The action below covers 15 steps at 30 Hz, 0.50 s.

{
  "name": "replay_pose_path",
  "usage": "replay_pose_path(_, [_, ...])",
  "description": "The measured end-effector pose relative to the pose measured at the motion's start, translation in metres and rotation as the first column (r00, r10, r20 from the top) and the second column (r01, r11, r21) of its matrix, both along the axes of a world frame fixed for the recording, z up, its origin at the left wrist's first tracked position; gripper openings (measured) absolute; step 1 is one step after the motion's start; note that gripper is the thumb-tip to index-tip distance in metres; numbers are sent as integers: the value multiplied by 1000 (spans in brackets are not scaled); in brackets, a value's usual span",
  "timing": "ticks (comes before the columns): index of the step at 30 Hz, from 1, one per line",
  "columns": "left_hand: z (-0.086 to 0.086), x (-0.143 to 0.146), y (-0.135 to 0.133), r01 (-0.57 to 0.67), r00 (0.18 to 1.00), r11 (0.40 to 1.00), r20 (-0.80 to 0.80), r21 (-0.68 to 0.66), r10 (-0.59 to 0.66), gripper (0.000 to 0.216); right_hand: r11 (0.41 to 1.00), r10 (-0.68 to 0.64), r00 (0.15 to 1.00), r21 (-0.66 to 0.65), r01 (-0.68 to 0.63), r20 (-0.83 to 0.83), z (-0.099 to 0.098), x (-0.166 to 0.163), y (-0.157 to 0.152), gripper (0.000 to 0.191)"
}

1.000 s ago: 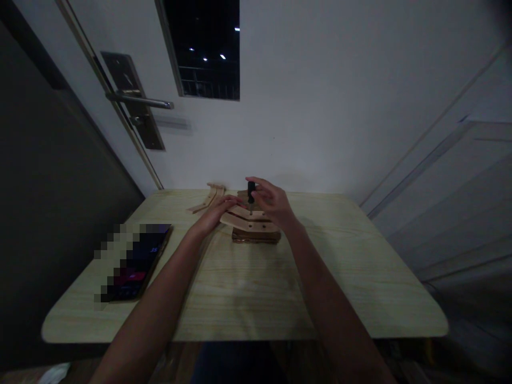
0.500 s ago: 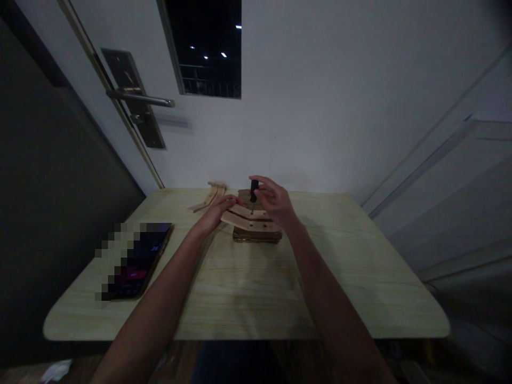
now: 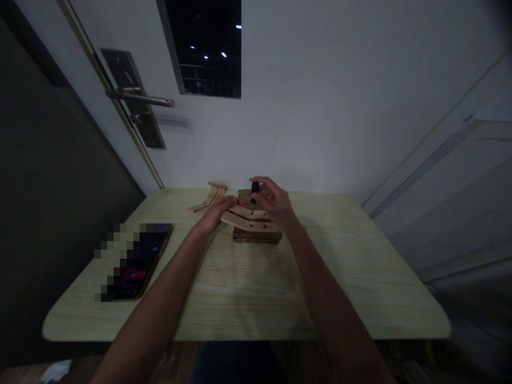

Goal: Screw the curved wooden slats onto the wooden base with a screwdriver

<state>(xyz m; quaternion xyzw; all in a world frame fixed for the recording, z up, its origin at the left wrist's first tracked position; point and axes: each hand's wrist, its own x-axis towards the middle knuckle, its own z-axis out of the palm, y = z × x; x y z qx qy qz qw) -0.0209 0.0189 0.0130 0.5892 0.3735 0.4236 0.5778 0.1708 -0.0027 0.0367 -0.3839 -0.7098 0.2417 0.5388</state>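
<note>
My right hand [image 3: 276, 202] grips the black handle of a small screwdriver [image 3: 255, 191], held upright. Its tip meets a dark screw or hole in a bent, pale wooden piece [image 3: 250, 221] with a slot along its length. My left hand [image 3: 220, 210] is closed on the left end of that wooden piece; part of its grip is hidden. Under the piece lies a brown cardboard stack [image 3: 256, 236]. A second wooden piece [image 3: 210, 197] of similar make rests just beyond my left hand.
A tablet or large phone [image 3: 146, 261] with a lit screen lies at the left of the pale wood-grain table [image 3: 352, 298]. Behind the table stands a white door [image 3: 320, 106] with a metal lever handle [image 3: 140, 98] and a dark window [image 3: 206, 48].
The screwdriver handle and the right-hand fingers around it have shifted very slightly. The wooden piece and my left hand stay in place.
</note>
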Motion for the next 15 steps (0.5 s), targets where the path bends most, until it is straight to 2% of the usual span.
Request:
replay_pose_path(6, [-3,-1,3,-2,1000,1000,-16,26,2,26,998,36,995,42,-40,97,3,2,-2,35])
replay_pose_path(15, [-4,0,4,1,1000,1000,10,0,-1,24,994,107,994,23,-108,36,2,1,-3,36])
